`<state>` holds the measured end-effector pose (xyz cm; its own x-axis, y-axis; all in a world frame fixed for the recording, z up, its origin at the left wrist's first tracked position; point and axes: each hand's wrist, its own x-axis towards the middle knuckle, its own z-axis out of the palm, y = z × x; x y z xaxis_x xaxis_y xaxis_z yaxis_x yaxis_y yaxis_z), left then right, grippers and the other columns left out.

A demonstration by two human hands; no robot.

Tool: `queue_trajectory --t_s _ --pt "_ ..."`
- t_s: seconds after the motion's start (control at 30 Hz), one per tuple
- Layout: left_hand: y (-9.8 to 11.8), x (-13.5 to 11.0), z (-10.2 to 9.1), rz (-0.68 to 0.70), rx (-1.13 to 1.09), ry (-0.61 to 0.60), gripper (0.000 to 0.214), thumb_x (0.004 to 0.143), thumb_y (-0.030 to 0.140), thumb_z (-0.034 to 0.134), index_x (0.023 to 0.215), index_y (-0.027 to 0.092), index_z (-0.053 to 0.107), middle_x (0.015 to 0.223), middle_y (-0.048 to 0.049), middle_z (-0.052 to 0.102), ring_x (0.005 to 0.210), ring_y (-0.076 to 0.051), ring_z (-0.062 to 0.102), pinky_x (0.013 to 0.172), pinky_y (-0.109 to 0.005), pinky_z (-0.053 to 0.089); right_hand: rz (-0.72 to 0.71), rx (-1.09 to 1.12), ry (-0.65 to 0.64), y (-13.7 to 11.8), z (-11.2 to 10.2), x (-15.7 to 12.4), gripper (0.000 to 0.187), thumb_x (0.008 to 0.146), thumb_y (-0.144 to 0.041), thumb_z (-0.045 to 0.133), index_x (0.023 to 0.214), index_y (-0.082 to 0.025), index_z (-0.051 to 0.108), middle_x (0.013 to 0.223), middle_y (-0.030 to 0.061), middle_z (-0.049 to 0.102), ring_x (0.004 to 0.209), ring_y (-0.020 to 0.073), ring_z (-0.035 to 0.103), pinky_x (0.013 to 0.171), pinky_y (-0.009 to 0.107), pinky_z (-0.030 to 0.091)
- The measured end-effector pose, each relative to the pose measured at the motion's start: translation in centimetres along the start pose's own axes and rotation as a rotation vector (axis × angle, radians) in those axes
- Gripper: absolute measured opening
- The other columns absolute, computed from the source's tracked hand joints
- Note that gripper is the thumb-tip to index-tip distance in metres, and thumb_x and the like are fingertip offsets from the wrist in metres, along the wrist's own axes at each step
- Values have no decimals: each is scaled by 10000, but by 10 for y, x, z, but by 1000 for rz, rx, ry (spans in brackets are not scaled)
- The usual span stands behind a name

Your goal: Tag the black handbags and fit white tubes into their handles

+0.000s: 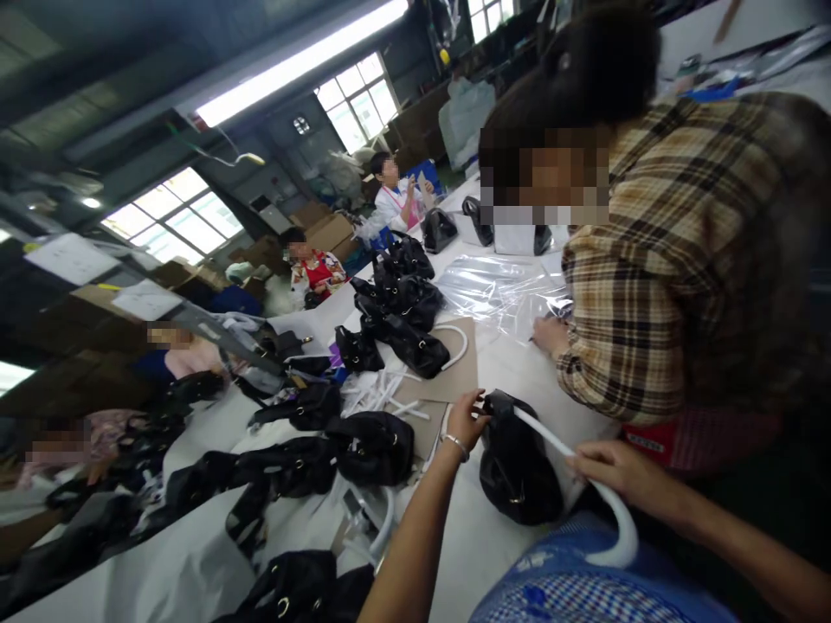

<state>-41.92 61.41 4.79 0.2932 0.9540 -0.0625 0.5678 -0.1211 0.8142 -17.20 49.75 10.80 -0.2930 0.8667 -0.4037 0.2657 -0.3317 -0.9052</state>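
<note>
A black handbag [516, 467] lies on the white-covered table just in front of me. My left hand [467, 424], with a bangle at its wrist, is closed on the bag's far top end, at the handle. A curved white tube [621, 523], which looks like foam, runs from that end of the bag toward my body. My right hand [607, 467] is closed around the tube's middle, and the tube's thicker end hangs over my blue checked apron [558, 597]. What is between my left fingertips is partly hidden.
A co-worker in a plaid shirt [655, 260] leans over the table at my right, beside clear plastic bags [486, 285]. Several black handbags [370, 446] lie to the left, near loose white strips [373, 394] and cardboard [464, 363]. Other people sit farther back.
</note>
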Motion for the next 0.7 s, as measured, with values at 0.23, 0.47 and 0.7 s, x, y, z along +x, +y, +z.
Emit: queue_trajectory --t_s 0.23,0.47,0.7 --pt "-15 1 2 87 -33 37 517 683 103 697 1165 226 553 1072 -56 579 721 -105 615 804 -312 521 28 -213 105 7 24 7 443 777 -600 463 610 -190 453 535 -37 379 529 121 364 500 249 276" --pt "-15 17 -3 248 136 11 348 759 256 649 1106 269 618 1054 -47 603 970 -206 568 871 -339 476 41 -409 192 -14 45 26 442 787 -579 454 596 -182 494 531 -31 403 563 133 391 531 246 282" --pt "-16 23 1 247 100 -17 428 720 140 541 1135 231 596 1134 -42 619 1053 -207 553 961 -339 448 69 -402 214 -36 47 31 468 779 -593 467 664 -163 610 510 -31 424 527 117 383 503 236 264"
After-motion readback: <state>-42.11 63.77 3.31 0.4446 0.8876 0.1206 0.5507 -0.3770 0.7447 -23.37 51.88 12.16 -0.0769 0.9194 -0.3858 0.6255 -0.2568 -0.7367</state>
